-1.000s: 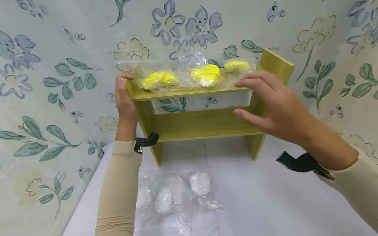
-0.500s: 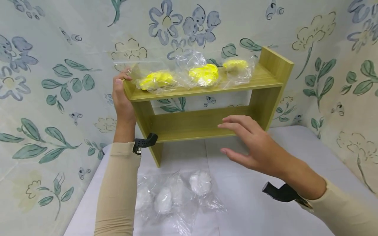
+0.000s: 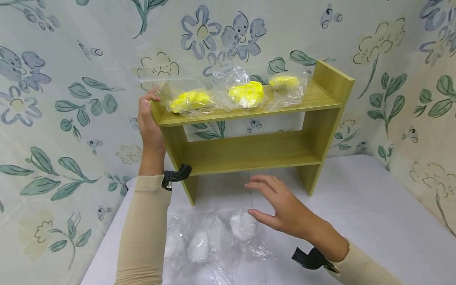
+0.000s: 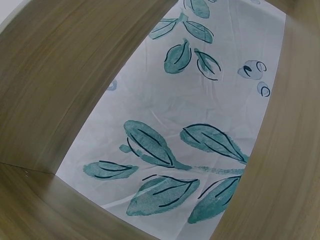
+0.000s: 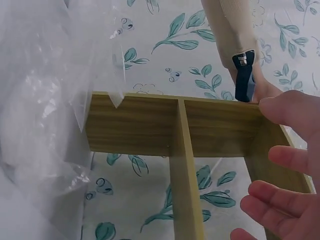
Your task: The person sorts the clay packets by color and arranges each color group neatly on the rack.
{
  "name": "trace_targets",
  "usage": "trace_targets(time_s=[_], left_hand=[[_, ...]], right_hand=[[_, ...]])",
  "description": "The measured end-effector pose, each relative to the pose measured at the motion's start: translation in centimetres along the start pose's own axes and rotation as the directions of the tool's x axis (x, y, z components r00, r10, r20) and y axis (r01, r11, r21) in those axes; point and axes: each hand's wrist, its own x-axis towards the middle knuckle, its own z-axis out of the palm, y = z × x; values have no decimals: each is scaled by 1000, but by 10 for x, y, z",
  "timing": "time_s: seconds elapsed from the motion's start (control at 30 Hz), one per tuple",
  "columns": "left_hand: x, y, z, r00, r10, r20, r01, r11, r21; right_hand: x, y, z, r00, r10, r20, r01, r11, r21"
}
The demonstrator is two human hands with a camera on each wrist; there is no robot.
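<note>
A two-tier wooden shelf (image 3: 249, 152) stands at the back of the table in the head view. My left hand (image 3: 151, 128) grips the top of its left side panel, thumb in front. On the upper board lie three clear bags with yellow lumps: a left one (image 3: 190, 101), a middle one (image 3: 246, 94) and a right one (image 3: 285, 83). Before the shelf, several clear bags with white lumps (image 3: 199, 245) lie together on the table. My right hand (image 3: 285, 209) hovers just right of the rightmost white bag (image 3: 244, 225), fingers spread and holding nothing.
The lower board (image 3: 256, 162) of the shelf bears nothing. White cloth (image 3: 356, 198) covers the table. Floral fabric (image 3: 89, 39) hangs behind and on both sides. A black wrist mount (image 3: 310, 257) sits on my right wrist.
My right hand has moved away from the shelf's upper right, down and left toward the white bags. The left hand keeps its hold on the side panel.
</note>
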Motion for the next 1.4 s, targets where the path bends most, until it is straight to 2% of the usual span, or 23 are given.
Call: trace_targets(time_s=[0.23,0.43,0.53,0.73,0.9,1.0,1.1,1.23,1.4], left_hand=[[0,0,-1,1000,-9,-25,10,1000,19],[1,-1,1,1000,10,-6,-10,1000,-27],[2,-1,2,1000,22,-9,-22,1000,-23],[1,-1,1,1000,13,-7,-13,1000,-6],[1,-2,1,1000,13,-10,-14,999,-37],[1,-2,3,1000,18,-9,-18,999,-35],[1,-3,3,1000,16,-4,-16,1000,-18],[0,-2,3,1000,12,-2,-12,1000,6],[0,-2,0,1000,4,1,-4,1000,1]], right_hand=[[-12,8,40,998,52,39,-54,997,58],[-20,18,65,982,131,133,-139,988,59],[-23,23,70,965,168,200,-187,979,79],[-31,31,80,916,231,328,-284,951,123],[-37,34,87,880,253,403,-323,939,115],[-40,34,88,866,259,428,-333,937,105],[-44,35,90,862,259,437,-324,942,82],[-46,35,91,867,245,434,-300,952,63],[-46,35,92,865,240,440,-298,952,66]])
